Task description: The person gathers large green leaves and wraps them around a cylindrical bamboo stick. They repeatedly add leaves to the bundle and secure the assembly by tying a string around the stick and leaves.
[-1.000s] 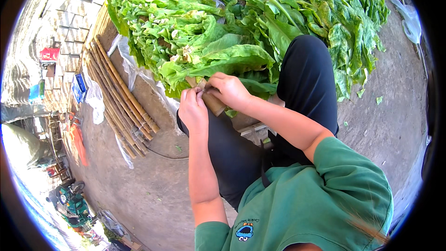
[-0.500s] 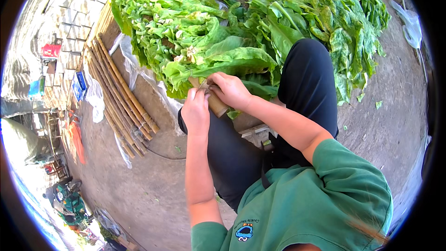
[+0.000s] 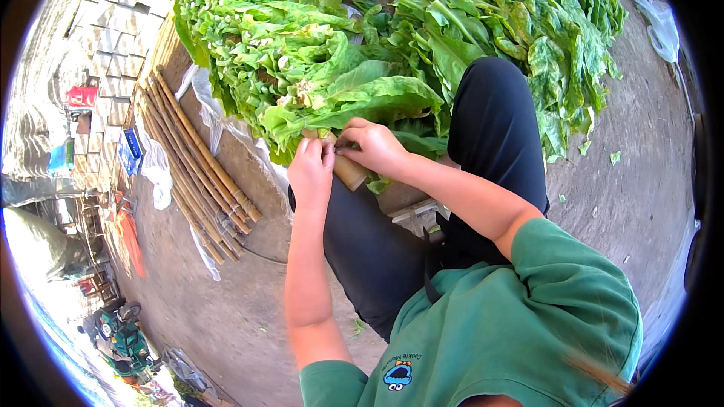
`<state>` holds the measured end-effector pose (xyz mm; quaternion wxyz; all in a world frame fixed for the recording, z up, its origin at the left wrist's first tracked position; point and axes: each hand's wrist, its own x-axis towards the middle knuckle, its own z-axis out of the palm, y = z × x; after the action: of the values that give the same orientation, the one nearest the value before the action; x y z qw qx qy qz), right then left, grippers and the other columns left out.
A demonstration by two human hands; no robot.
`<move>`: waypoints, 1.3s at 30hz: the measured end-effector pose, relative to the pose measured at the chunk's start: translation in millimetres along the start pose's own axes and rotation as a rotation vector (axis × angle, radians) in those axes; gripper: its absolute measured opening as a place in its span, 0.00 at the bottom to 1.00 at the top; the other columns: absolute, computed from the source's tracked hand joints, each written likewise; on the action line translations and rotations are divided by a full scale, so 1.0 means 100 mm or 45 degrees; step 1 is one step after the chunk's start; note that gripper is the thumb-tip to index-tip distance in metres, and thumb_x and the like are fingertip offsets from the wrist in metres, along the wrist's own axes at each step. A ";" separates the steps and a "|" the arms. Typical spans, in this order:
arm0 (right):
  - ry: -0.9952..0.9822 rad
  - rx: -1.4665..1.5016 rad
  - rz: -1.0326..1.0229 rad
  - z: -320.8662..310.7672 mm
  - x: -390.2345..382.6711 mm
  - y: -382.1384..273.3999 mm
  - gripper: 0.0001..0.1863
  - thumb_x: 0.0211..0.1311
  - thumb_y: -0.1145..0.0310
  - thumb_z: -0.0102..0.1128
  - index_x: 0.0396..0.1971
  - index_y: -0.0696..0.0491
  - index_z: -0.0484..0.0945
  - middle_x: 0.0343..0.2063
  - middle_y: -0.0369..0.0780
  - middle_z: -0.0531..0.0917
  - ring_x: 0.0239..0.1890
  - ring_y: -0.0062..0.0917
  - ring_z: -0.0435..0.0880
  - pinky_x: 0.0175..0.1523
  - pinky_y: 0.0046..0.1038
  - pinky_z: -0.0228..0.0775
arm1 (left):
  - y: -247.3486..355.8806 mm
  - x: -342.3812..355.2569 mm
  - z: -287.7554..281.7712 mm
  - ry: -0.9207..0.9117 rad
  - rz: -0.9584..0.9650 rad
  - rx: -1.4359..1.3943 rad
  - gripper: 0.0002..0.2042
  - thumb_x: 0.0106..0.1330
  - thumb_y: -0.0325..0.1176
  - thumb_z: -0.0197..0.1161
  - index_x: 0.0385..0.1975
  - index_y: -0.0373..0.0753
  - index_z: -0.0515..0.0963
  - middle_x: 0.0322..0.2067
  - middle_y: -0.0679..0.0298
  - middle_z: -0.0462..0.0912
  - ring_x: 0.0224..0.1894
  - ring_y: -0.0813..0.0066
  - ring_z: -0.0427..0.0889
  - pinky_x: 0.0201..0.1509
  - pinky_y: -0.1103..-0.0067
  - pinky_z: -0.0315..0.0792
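My left hand (image 3: 310,169) and my right hand (image 3: 369,145) meet over the near end of a thick bamboo pole (image 3: 351,174). Both have their fingertips closed in a pinch, almost touching each other; what they pinch is too small to make out. The pole's cut end rests by my left thigh. Beyond my fingers, a dense row of big green leaves (image 3: 302,90) with their stem ends bunched together covers the pole. To the right lies a heap of larger green leaves (image 3: 513,26), some yellowing, beside my raised right knee.
A bundle of bamboo poles (image 3: 197,154) lies on the floor at left, with white plastic (image 3: 157,169) next to it. A blue box (image 3: 130,152) and an orange cloth (image 3: 130,237) are farther left. At lower left stands a green machine (image 3: 124,339). A plastic bag (image 3: 658,26) lies at far right.
My left hand has shifted slightly left and down, its elbow swinging outward. My right hand stays nearly in place at the pole's end. The leaves look unchanged.
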<state>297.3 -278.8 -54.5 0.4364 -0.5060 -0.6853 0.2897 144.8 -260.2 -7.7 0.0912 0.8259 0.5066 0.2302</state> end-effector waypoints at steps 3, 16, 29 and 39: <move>-0.036 -0.242 -0.161 -0.02 0.06 0.00 0.09 0.44 0.70 0.62 0.27 0.55 0.77 0.30 0.38 0.76 0.26 0.33 0.79 0.31 0.30 0.73 | 0.02 0.00 0.01 0.015 0.018 0.085 0.05 0.56 0.30 0.59 0.27 0.35 0.74 0.26 0.58 0.75 0.26 0.60 0.76 0.29 0.72 0.70; 0.128 0.071 0.016 0.11 0.03 0.04 0.08 0.48 0.69 0.58 0.27 0.58 0.75 0.29 0.41 0.76 0.29 0.37 0.78 0.36 0.32 0.71 | 0.09 -0.12 -0.06 0.041 0.050 0.122 0.05 0.52 0.31 0.63 0.26 0.40 0.76 0.28 0.64 0.75 0.27 0.64 0.77 0.30 0.75 0.72; 0.193 0.589 0.367 0.15 -0.10 0.00 0.06 0.55 0.73 0.54 0.30 0.61 0.72 0.29 0.44 0.74 0.33 0.32 0.74 0.40 0.28 0.66 | 0.15 -0.03 0.05 0.116 0.116 -0.027 0.04 0.51 0.26 0.61 0.25 0.36 0.74 0.28 0.62 0.75 0.30 0.62 0.76 0.33 0.73 0.71; 0.152 0.361 0.325 0.18 -0.07 0.04 0.11 0.53 0.72 0.58 0.37 0.57 0.78 0.31 0.43 0.77 0.34 0.33 0.78 0.39 0.27 0.69 | 0.12 0.00 0.12 0.208 -0.105 -0.261 0.03 0.53 0.25 0.58 0.26 0.36 0.74 0.30 0.60 0.74 0.32 0.60 0.75 0.34 0.73 0.70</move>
<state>283.8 -283.2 -67.5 0.5027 -0.5386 -0.5408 0.4059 160.1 -265.2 -13.8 0.1429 0.7692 0.5196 0.3434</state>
